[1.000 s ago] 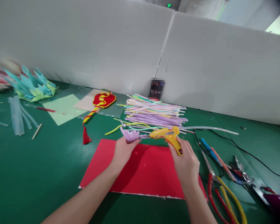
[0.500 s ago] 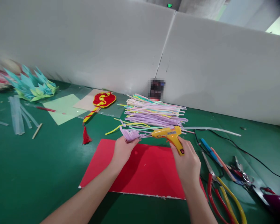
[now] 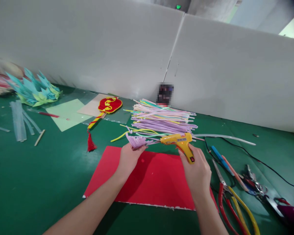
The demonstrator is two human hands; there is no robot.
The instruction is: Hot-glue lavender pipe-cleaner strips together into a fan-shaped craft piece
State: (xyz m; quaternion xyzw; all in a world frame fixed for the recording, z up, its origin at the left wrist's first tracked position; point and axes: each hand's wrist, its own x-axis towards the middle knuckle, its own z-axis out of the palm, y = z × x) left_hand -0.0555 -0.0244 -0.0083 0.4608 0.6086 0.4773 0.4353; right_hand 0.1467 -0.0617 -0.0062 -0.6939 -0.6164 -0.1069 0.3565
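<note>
My left hand (image 3: 129, 159) is closed on a fan-shaped piece of lilac pipe cleaners (image 3: 136, 141), held above the far edge of a red board (image 3: 159, 179). My right hand (image 3: 197, 166) grips a yellow hot glue gun (image 3: 177, 139) by its handle. The gun's nozzle points left and meets or nearly meets the lilac piece; whether they touch I cannot tell. A clear glue stick (image 3: 225, 136) sticks out from the back of the gun. Just beyond both hands lies a pile of pastel pipe cleaners (image 3: 161, 117).
Scissors (image 3: 225, 186) with red and yellow handles lie at the right, near a blue pen-like stick (image 3: 221, 160) and a black cord (image 3: 257, 158). Leftward are a red fan ornament (image 3: 109, 105), green paper (image 3: 65, 114), spare glue sticks (image 3: 18, 120) and a turquoise folded-paper piece (image 3: 35, 88). A grey partition (image 3: 88, 49) stands behind.
Almost nothing differs. The glue gun has shifted very slightly to the right, while both hands keep their holds.
</note>
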